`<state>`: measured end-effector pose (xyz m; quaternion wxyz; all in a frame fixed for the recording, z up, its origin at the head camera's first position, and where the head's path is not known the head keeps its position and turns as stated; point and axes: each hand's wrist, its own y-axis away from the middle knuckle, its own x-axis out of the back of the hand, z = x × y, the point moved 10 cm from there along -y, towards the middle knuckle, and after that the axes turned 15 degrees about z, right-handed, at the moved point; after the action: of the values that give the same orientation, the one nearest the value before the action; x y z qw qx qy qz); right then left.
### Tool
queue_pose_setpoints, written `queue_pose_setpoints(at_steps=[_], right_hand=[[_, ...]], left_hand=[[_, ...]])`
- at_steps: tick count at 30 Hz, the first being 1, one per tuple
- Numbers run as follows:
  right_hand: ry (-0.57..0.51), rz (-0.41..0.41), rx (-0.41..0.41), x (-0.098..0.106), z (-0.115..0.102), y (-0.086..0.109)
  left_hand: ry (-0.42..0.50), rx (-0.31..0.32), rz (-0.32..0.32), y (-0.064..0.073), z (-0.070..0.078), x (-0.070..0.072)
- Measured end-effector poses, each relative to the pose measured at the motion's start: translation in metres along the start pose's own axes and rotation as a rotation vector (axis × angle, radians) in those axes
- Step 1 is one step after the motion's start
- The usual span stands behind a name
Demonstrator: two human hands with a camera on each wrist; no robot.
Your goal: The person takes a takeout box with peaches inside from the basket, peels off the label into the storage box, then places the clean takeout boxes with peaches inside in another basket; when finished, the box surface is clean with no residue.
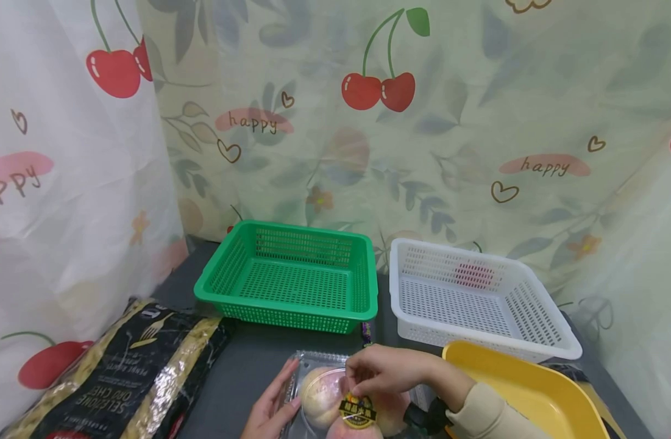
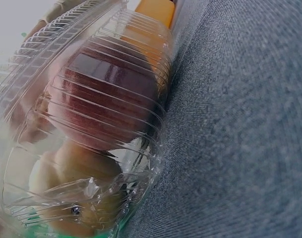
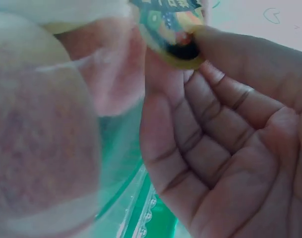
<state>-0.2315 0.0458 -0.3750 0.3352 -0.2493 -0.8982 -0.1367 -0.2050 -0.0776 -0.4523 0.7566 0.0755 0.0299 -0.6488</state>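
Observation:
A clear plastic clamshell box [image 1: 313,360] of several peaches [image 1: 322,395] lies on the table in front of me. On its lid sits a round black and gold sticker [image 1: 358,411]. My right hand [image 1: 387,370] is over the lid and pinches the sticker's edge between thumb and forefinger, which shows closely in the right wrist view [image 3: 230,124]. Along the box's left side rests my left hand [image 1: 272,405], fingers nearly straight and thumb extended over the lid's edge. In the left wrist view, ribbed plastic covers a dark red peach [image 2: 106,91].
Behind the box stand a green basket [image 1: 286,314] and a white basket [image 1: 478,335]. A yellow tray [image 1: 511,372] is close under my right forearm. A black pasta bag [image 1: 121,372] lies at the left, and a patterned curtain [image 1: 313,152] rises behind the dark table [image 1: 258,347].

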Motion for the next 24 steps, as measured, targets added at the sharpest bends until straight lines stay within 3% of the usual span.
queue_pose_setpoints(at_steps=[18,24], right_hand=[[0.021,0.021,-0.032,0.0057,0.0037,-0.0015],[0.005,0.027,-0.048,0.0062,0.0066,-0.0023]], left_hand=[[-0.01,-0.024,0.005,-0.0003,0.0013,0.0004],[-0.007,0.0,0.0,-0.0001,-0.0002,0.0]])
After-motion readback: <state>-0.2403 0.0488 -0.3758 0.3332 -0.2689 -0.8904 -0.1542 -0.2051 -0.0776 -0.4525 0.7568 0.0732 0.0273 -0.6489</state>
